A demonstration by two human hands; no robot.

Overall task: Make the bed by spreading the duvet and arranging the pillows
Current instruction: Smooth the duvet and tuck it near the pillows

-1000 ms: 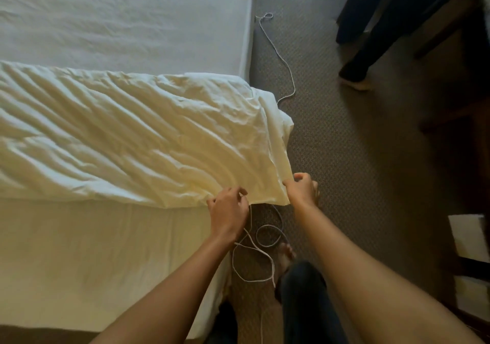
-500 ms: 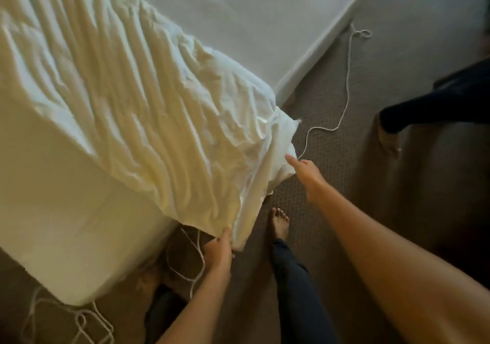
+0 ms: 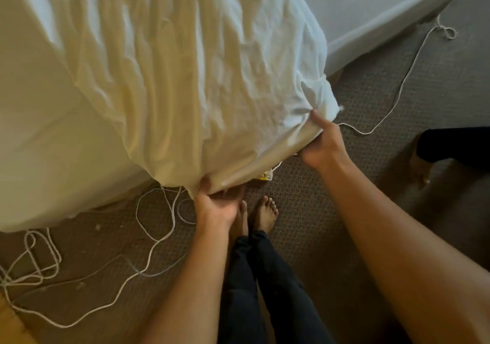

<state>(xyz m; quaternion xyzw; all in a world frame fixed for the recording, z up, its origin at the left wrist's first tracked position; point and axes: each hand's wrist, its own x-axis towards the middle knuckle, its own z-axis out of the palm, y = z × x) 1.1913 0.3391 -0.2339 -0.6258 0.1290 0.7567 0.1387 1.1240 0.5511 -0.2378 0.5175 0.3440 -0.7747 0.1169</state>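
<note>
The left hand grips the duvet's hem from below with the thumb over the fold. The right hand pinches the same hem at its corner, and both are just off the near corner of the mattress. The duvet lies crumpled in long ridges across that mattress, its edge hanging over the near corner while the far top is bare, so I judge the spreading step is in hand and early; no pillows show. The next move likely calls for lifting and drawing the hem toward the mattress's uncovered side, minding the white cord looped on the carpet beside it.
</note>
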